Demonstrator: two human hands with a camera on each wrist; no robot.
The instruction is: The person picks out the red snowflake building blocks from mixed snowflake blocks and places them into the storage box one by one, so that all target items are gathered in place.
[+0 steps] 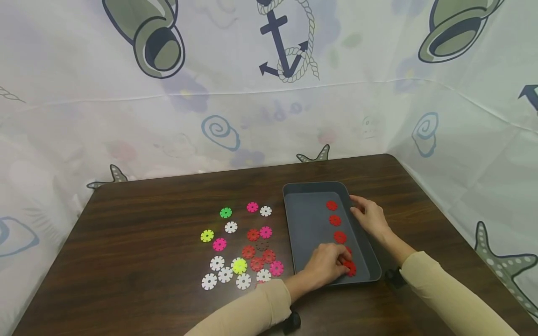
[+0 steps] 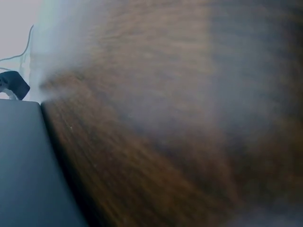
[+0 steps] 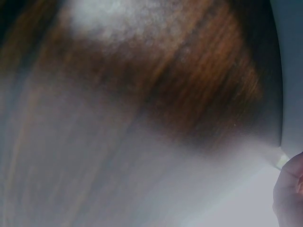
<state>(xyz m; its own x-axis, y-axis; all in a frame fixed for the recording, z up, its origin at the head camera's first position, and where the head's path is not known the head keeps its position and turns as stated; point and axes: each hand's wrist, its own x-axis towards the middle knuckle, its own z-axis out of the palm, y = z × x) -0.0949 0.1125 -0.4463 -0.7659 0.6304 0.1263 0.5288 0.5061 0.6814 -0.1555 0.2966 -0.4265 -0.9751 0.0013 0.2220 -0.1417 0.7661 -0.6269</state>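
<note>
A grey baking tray (image 1: 308,224) lies on the table, with several red notched plastic discs (image 1: 335,220) in a column along its right side. My left hand (image 1: 321,266) reaches over the tray's near end, thumb and fingers pinching a red notched disc (image 1: 350,268) near the bottom of that column. Its fingers partly cover another red disc just above. My right hand (image 1: 371,217) holds the tray's right rim, thumb toward the inside. In the right wrist view, fingers (image 3: 289,191) show at the lower right edge, by the tray's wall (image 3: 293,71).
Left of the tray, loose notched discs lie spread on the brown table (image 1: 138,242): white discs (image 1: 217,263), pink discs (image 1: 219,244), yellow discs (image 1: 207,235), a green disc (image 1: 225,213) and more red discs (image 1: 253,234). A patterned curtain (image 1: 252,116) hangs behind and to the right.
</note>
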